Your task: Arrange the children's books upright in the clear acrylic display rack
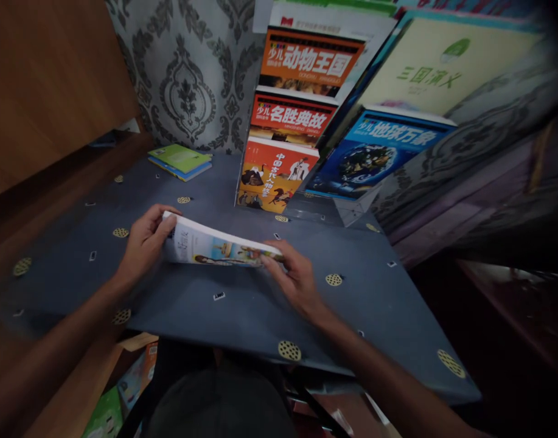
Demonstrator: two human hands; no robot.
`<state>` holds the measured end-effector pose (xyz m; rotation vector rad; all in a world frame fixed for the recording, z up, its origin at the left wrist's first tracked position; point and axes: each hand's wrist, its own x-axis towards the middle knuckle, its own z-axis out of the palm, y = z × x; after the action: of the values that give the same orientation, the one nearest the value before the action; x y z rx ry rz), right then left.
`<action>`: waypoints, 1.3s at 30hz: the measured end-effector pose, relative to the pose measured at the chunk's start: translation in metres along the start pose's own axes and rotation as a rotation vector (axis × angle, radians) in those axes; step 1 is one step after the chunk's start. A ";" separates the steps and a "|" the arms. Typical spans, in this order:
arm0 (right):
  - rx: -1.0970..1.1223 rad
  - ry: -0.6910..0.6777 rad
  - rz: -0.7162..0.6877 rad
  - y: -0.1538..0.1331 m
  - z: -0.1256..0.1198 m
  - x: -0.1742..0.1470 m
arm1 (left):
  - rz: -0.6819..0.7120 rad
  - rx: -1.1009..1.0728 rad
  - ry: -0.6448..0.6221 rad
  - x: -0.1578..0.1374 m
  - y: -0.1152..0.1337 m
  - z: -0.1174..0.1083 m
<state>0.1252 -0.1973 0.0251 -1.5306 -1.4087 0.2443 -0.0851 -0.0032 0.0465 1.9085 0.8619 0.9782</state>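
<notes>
Both hands grip one paperback book (210, 246) just above the table, one at each end. It is tilted so that its white page edge runs along the top and a light blue illustrated cover faces me. My left hand (147, 237) pinches the left end, thumb on the near side. At the right end my right hand (293, 274) holds the corner between thumb and fingers. Beyond the book stands a clear display rack (352, 210) with an orange book (276, 176), a red book (291, 118) and a blue book (379, 152) showing Earth.
A green book (181, 159) lies on a blue one at the table's back left. The dark cloth (242, 316) has pineapple prints. Upper tiers hold a cream book (443, 67) and another orange book (310, 61). Below the front edge is an open cardboard box (84, 383) with books.
</notes>
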 end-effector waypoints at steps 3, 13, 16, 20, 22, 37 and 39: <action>0.042 0.029 0.035 0.006 0.005 0.022 | -0.025 -0.013 0.003 0.009 -0.014 0.006; 0.263 0.082 0.222 0.026 0.020 0.042 | -0.247 -0.268 -0.271 0.011 -0.051 0.017; 0.408 0.028 0.381 0.029 0.025 0.033 | -0.244 -0.210 -0.248 0.021 -0.058 0.018; 0.566 -0.174 0.605 0.032 0.028 0.013 | -0.054 0.143 -0.287 0.041 -0.061 0.018; 0.569 -0.294 0.676 0.032 0.028 0.004 | 0.057 0.341 -0.322 0.051 -0.060 0.021; -0.656 -0.606 0.238 -0.003 0.005 0.007 | 0.364 0.823 -0.299 0.040 -0.050 0.037; -0.586 -0.614 0.028 0.000 0.013 0.008 | 0.375 0.860 -0.280 0.024 -0.048 0.030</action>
<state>0.1180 -0.1839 0.0226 -2.0583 -2.0677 0.3589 -0.0580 0.0274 0.0011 2.9378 0.8397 0.5338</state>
